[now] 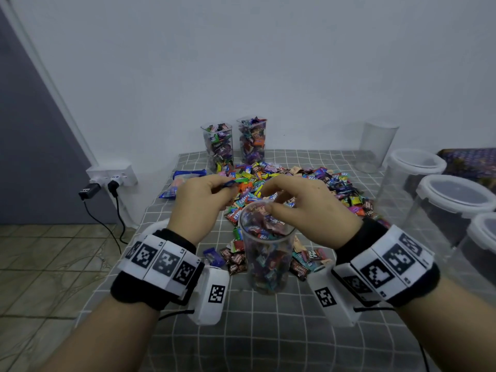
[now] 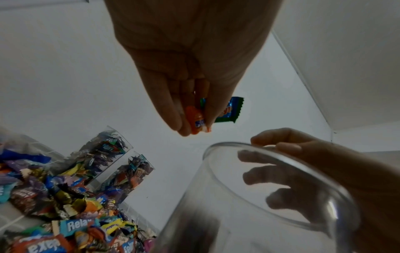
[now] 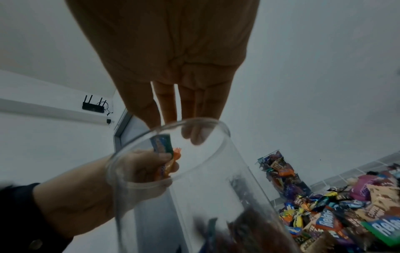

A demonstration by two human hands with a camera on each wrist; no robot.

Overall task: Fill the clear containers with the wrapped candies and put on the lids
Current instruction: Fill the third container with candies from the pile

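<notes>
The container [image 1: 268, 253] under my right hand [image 1: 303, 208] is clear, smooth plastic with a glossy rim that catches the light. The two candies [image 2: 195, 119] pinched in my left hand [image 1: 204, 202] have shiny, crinkled film wrappers with serrated ends, like the heap of wrapped candies [image 1: 290, 183]. The surface wears a matt grey cloth [image 1: 268, 331] with a white grid, slightly wrinkled. The lids [image 1: 456, 197] look white, smooth plastic. My wrist bands [image 1: 161, 261] are black fabric.

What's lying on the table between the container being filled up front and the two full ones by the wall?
The loose pile of wrapped candies covers the cloth between the near container and the two full containers, shown in the head view.
</notes>
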